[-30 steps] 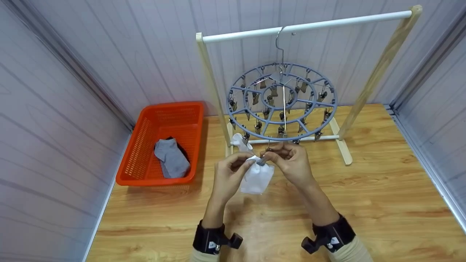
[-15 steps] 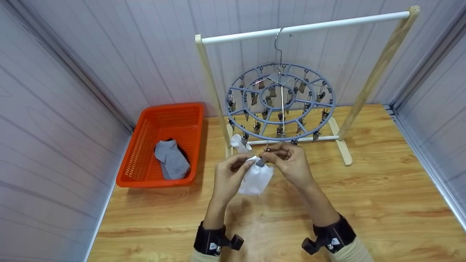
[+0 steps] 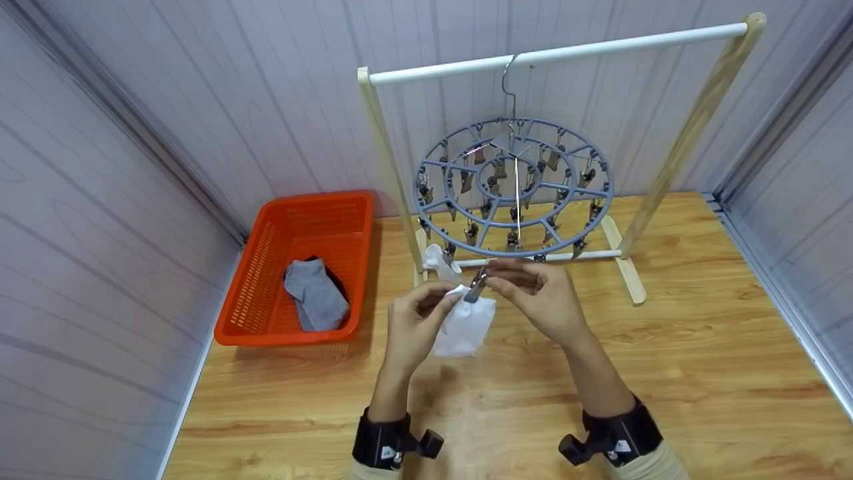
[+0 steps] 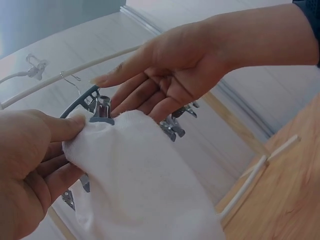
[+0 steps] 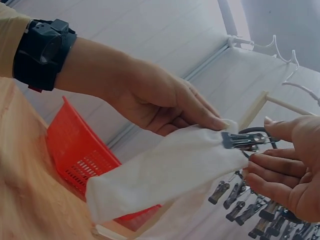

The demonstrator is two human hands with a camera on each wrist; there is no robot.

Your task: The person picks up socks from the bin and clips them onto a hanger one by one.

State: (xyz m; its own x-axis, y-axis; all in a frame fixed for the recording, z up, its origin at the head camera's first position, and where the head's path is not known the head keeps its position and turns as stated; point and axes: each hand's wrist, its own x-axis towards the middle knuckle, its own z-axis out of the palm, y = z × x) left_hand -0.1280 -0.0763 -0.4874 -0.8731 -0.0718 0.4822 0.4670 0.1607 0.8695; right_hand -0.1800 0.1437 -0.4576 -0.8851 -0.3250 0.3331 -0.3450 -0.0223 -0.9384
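My left hand point(image 3: 414, 327) pinches the top edge of a white sock point(image 3: 464, 330) between thumb and fingers. A metal clip point(image 4: 102, 107) with grey tips bites that edge close beside the left thumb, and the sock hangs down from it. My right hand point(image 3: 548, 300) is beside the clip; in the right wrist view its thumb and fingers are spread apart around the clip's handle end, not squeezing it. The clip is at the front of a round blue-grey hanger point(image 3: 513, 254) carrying several clips. Another white item point(image 3: 440, 261), perhaps a sock, hangs at the hanger's left front.
The hanger's hook rests over the white bar point(image 3: 440, 70) of a wooden-legged rack. Left of the rack, an orange basket point(image 3: 280, 340) stands on the wood floor, holding a grey sock point(image 3: 316, 297) over something dark. Panelled walls point(image 3: 100, 233) close in behind and at both sides.
My right hand has loosened its pinch on the clip, its thumb and fingers parting and drawing slightly right. The clip stays on the white sock, which has shifted slightly left with my left hand.
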